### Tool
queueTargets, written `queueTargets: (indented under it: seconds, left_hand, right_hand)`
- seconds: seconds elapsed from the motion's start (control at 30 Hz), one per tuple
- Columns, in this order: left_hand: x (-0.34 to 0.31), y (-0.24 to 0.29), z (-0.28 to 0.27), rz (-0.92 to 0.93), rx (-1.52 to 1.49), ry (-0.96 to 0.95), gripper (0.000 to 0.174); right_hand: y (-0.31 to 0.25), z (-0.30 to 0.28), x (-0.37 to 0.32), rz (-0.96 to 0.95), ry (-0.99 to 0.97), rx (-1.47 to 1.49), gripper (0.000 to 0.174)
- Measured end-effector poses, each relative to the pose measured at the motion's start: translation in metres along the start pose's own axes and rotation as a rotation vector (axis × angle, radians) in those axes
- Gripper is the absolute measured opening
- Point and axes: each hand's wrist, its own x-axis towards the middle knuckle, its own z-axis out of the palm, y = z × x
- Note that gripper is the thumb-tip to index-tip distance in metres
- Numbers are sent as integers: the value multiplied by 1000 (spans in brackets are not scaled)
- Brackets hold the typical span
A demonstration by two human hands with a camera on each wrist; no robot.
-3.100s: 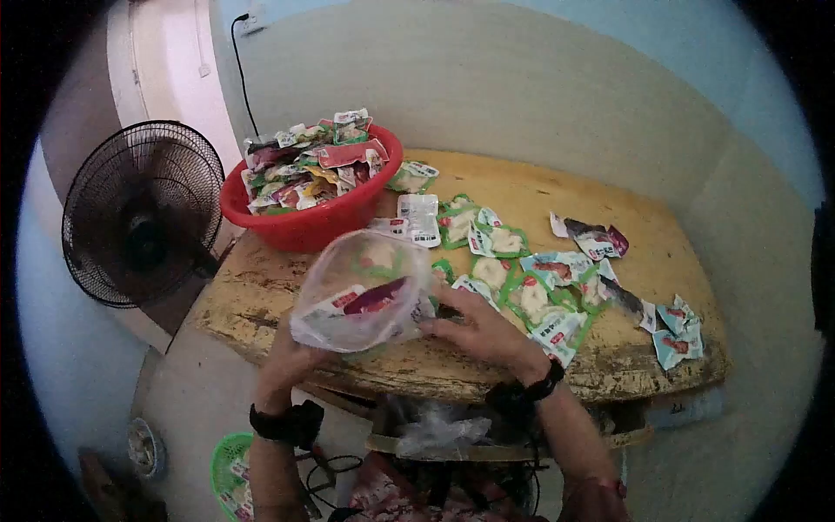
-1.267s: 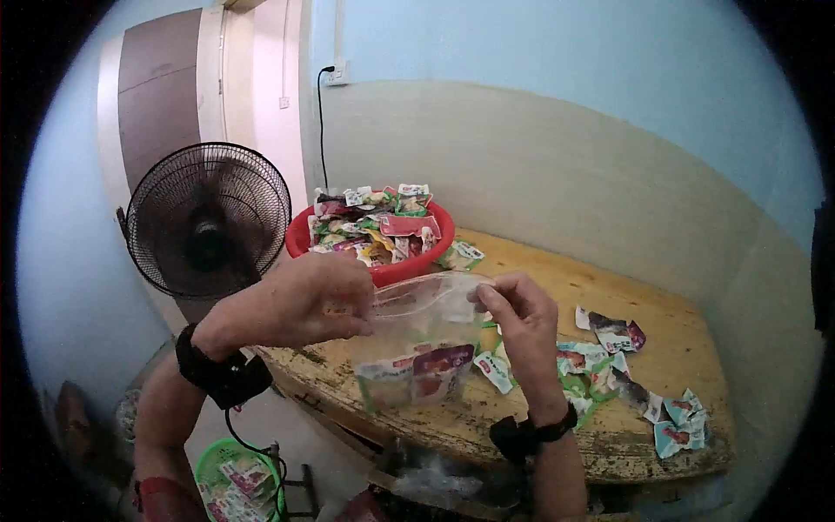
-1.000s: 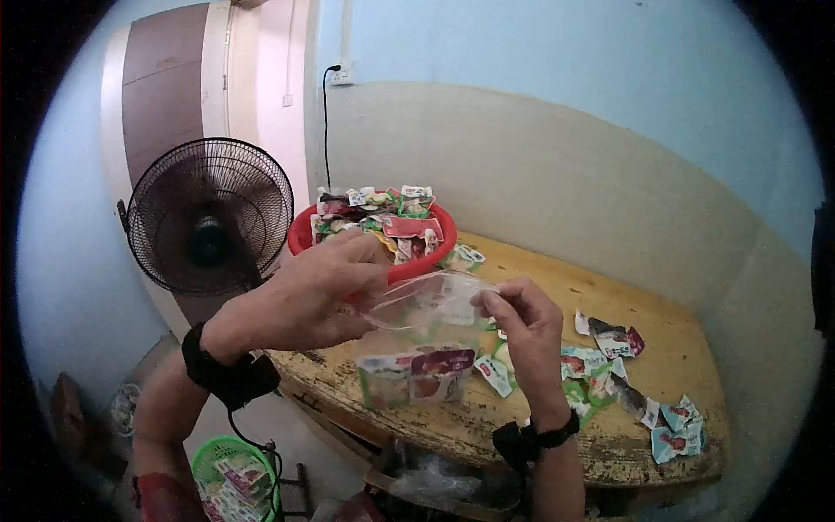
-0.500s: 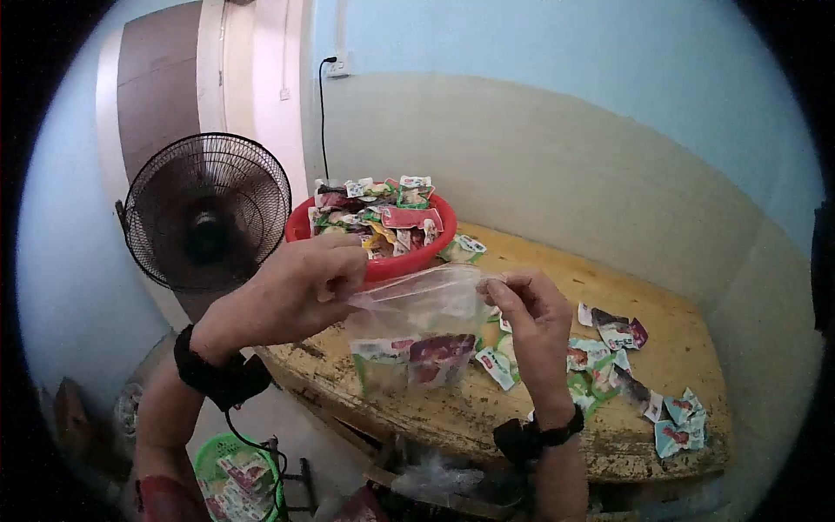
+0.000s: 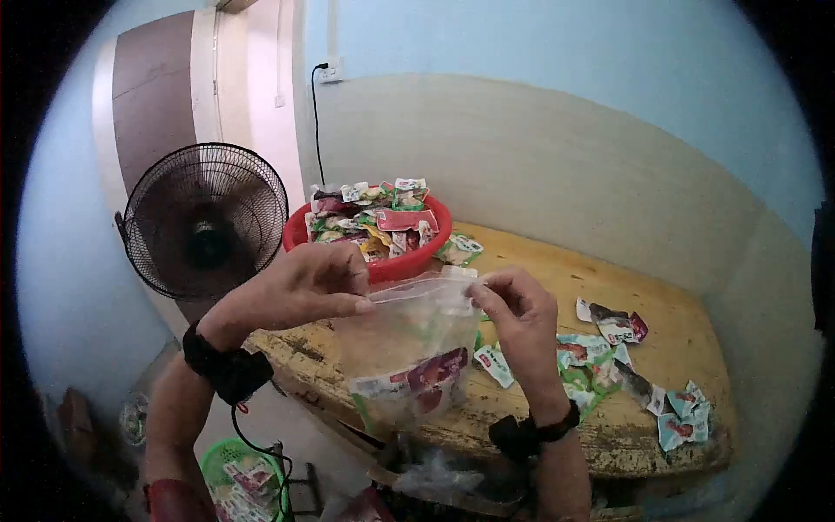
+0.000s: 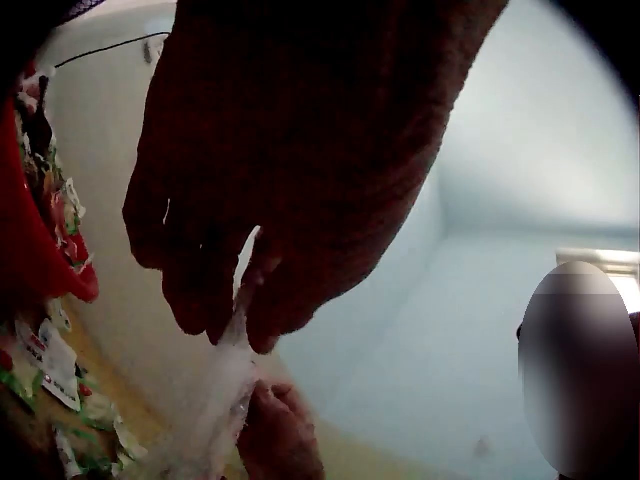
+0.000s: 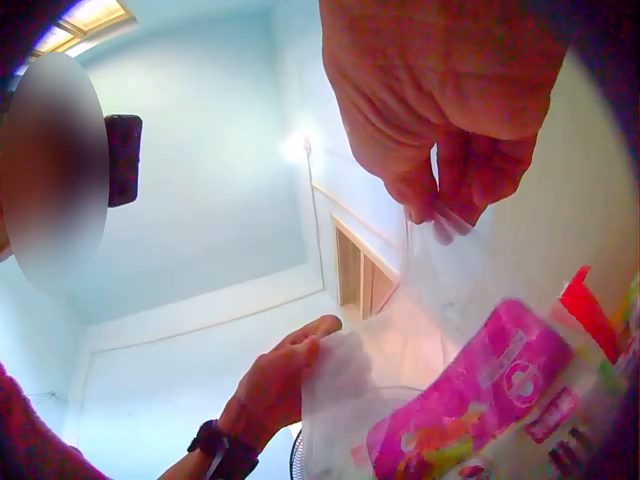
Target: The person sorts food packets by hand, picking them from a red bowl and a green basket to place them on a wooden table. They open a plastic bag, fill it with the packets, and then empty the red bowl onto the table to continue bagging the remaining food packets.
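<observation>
A clear zip bag (image 5: 409, 322) hangs upright between my hands, over the near side of the table. My left hand (image 5: 304, 287) pinches the left end of its top edge, thumb pointing along the rim. My right hand (image 5: 522, 335) pinches the other top corner between thumb and fingers. The mouth is drawn nearly flat between them. Low in the bag lie a purple-and-white snack packet (image 5: 439, 370) and a green-edged one beside it. In the right wrist view the purple packet (image 7: 480, 390) shows through the film below the right hand.
A red basin (image 5: 439, 248) heaped with snack packets stands on the worn yellow table (image 5: 609, 287), behind the bag. Loose packets (image 5: 591, 365) lie to the right. A black fan (image 5: 209, 230) stands at left. On the floor is a green basket (image 5: 228, 452) holding packets.
The bag, earlier held low with a round, wide mouth, is now raised by its top corners with the mouth drawn nearly straight. Lately my left fingers have uncurled somewhat, and the view has tilted up.
</observation>
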Motion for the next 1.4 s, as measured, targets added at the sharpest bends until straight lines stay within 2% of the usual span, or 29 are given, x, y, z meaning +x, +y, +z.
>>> queueTargets:
  seconds: [0.1, 0.17, 0.3, 0.4, 0.57, 0.63, 0.73, 0.83, 0.93, 1.0, 1.13, 1.23, 1.33, 1.4]
  left_hand:
    - [-1, 8, 5, 232, 418, -31, 19]
    - [0, 9, 7, 255, 409, -102, 23]
    - [-2, 14, 4, 183, 371, -217, 21]
    - [-5, 10, -1, 137, 547, -326, 19]
    - [-9, 13, -4, 213, 498, -117, 21]
    - [-7, 18, 1, 236, 436, -22, 29]
    - [-5, 17, 8, 290, 414, 32, 32]
    - [-10, 8, -2, 206, 465, 27, 32]
    - [-14, 8, -2, 58, 379, 9, 28]
    - [-15, 11, 1, 52, 302, 35, 25]
    - [-16, 10, 4, 65, 215, 67, 21]
    - [-13, 5, 4, 148, 373, 163, 18]
    - [-13, 6, 17, 248, 205, 338, 22]
    - [-12, 2, 17, 188, 225, 262, 30]
  right_hand:
    - [-2, 1, 0, -34, 29, 15, 12]
    - [-8, 0, -1, -3, 15, 6, 9]
    - [-6, -3, -1, 5, 18, 27, 7]
    - [-7, -4, -1, -10, 25, 28, 7]
    - [-11, -3, 0, 17, 22, 42, 7]
    - [-12, 0, -1, 5, 25, 52, 8]
    - [-9, 1, -2, -24, 65, 61, 12]
    - [-10, -6, -1, -1, 90, 26, 13]
    - [-5, -9, 1, 6, 72, 15, 14]
    - [-8, -7, 3, 51, 87, 15, 13]
    - [-11, -11, 4, 59, 43, 93, 11]
    - [-13, -13, 3, 44, 76, 67, 11]
    - [-13, -12, 4, 21, 113, 70, 10]
    - [-10, -14, 6, 41, 95, 81, 10]
